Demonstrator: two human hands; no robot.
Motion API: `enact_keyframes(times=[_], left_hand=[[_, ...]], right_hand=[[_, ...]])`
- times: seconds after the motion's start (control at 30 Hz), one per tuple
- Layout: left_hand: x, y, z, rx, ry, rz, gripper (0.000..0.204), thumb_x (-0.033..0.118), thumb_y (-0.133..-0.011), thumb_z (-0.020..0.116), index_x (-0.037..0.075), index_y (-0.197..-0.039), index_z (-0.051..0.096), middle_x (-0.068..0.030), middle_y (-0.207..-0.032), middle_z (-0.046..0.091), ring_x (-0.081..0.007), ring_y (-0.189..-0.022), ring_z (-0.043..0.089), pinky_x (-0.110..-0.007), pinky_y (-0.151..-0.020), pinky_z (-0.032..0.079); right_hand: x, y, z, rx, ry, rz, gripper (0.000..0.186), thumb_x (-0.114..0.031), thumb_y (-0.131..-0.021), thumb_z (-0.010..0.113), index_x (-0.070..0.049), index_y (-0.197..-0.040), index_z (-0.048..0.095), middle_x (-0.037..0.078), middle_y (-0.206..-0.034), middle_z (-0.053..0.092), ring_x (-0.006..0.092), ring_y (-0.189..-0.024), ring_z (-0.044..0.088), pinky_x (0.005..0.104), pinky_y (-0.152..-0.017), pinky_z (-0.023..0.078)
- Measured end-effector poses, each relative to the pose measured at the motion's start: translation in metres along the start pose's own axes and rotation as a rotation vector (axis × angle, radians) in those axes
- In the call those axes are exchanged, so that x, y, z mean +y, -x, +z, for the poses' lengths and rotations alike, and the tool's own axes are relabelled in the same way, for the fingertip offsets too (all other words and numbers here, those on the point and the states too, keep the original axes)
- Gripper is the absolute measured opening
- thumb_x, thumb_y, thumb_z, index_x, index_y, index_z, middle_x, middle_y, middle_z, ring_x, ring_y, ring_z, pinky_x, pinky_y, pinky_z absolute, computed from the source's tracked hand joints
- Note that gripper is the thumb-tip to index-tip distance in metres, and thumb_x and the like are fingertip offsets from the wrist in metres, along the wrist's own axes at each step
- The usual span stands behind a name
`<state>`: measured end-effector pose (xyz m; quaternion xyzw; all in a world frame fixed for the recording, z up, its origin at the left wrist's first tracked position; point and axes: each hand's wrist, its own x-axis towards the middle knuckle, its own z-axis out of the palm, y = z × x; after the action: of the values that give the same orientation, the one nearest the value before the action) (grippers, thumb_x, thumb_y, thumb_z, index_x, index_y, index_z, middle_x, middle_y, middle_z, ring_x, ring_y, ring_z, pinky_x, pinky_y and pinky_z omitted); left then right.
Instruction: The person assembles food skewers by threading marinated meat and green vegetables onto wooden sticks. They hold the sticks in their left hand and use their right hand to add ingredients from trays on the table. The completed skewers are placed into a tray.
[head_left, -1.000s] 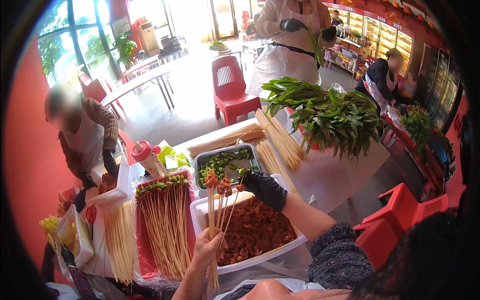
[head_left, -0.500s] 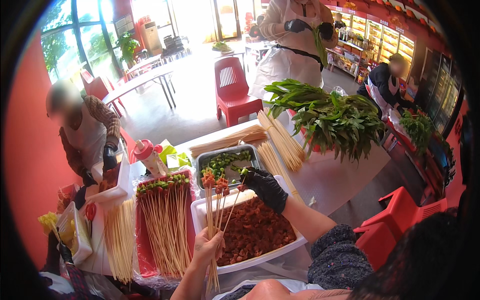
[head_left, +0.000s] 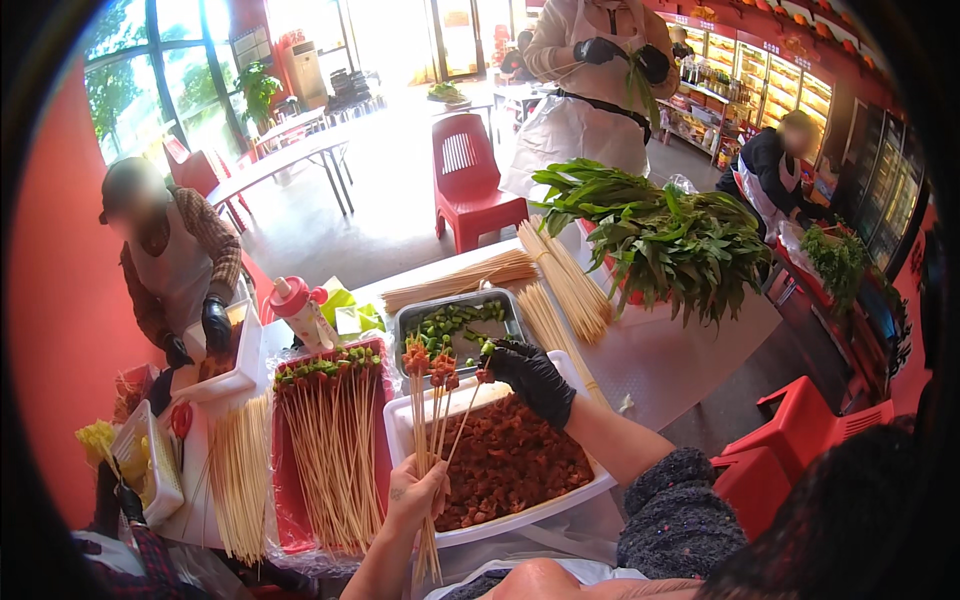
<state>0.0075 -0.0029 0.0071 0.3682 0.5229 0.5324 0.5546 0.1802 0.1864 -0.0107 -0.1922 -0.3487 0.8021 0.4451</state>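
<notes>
My bare left hand (head_left: 418,490) is closed around a bundle of bamboo skewers (head_left: 428,428), whose upper ends carry pieces of red marinated meat (head_left: 442,372) and some green pieces. One skewer leans out to the right, with meat near its tip. My right hand (head_left: 535,380), in a black glove, pinches a small green pepper piece (head_left: 487,349) at that tip. Below both hands is a white tub (head_left: 600,482) of marinated meat chunks (head_left: 515,465). Just beyond them, a metal tray (head_left: 403,330) contains chopped green pepper (head_left: 452,320).
Filled skewers (head_left: 330,450) lie in a red tray (head_left: 290,530) to the left, beside bare skewers (head_left: 240,480). More skewer bundles (head_left: 565,285) and leafy greens (head_left: 680,240) are beyond. Co-workers stand or sit around. A red chair (head_left: 790,430) is at right.
My hands keep almost the same place, the right one still pinching at the skewer's tip. At the left, a co-worker's head and gloved hands have shifted slightly over a white tub.
</notes>
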Motion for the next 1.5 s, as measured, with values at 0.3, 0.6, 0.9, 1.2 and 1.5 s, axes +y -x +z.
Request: enact_keyframes(times=[0.3,0.6,0.9,1.2,1.5], left_hand=[[-0.001,0.001,-0.001,0.032,-0.006,0.01,0.013,0.013,-0.087,0.054,0.0,-0.085,0.05,-0.0049,-0.056,0.051,-0.0085,-0.034,0.043,-0.02,-0.029,0.031],[0.0,0.001,-0.001,0.027,-0.026,0.029,0.013,0.012,-0.087,0.054,0.0,-0.082,0.05,-0.0038,-0.054,0.05,-0.0079,-0.034,0.042,-0.02,-0.029,0.031],[0.0,0.001,0.0,0.034,-0.066,0.029,0.014,0.013,-0.087,0.053,0.0,-0.082,0.05,-0.0037,-0.054,0.05,-0.0081,-0.033,0.041,-0.02,-0.029,0.03],[-0.007,0.0,-0.005,-0.034,0.165,0.042,0.013,0.014,-0.089,0.051,0.001,-0.088,0.048,-0.0106,-0.071,0.058,-0.0115,-0.039,0.05,-0.021,-0.029,0.033],[0.003,0.0,-0.011,-0.11,0.318,-0.114,0.02,0.023,-0.089,0.052,0.004,-0.095,0.055,-0.0101,-0.078,0.057,-0.0092,-0.041,0.048,-0.018,-0.03,0.028]], right_hand=[[0.004,-0.002,-0.003,0.038,0.046,0.072,0.018,-0.01,-0.085,0.055,0.001,-0.098,0.06,0.009,-0.092,0.063,0.0196,-0.085,0.062,0.0308,-0.079,0.051],[0.007,-0.004,-0.005,0.04,0.073,0.092,0.018,-0.007,-0.082,0.057,0.002,-0.098,0.059,0.01,-0.092,0.063,0.0207,-0.086,0.062,0.0323,-0.083,0.05],[0.008,-0.002,-0.003,0.015,0.109,0.13,0.018,-0.005,-0.081,0.058,0.004,-0.097,0.059,0.012,-0.094,0.062,0.0217,-0.088,0.062,0.0308,-0.084,0.05],[0.009,-0.001,-0.003,0.027,0.126,0.142,0.022,-0.006,-0.08,0.061,0.007,-0.098,0.057,0.014,-0.093,0.062,0.0218,-0.088,0.062,0.0287,-0.083,0.05],[0.019,-0.008,-0.007,0.111,0.332,0.107,0.01,-0.012,-0.081,0.06,-0.006,-0.089,0.06,0.006,-0.079,0.062,0.0187,-0.071,0.062,0.0304,-0.063,0.053]])
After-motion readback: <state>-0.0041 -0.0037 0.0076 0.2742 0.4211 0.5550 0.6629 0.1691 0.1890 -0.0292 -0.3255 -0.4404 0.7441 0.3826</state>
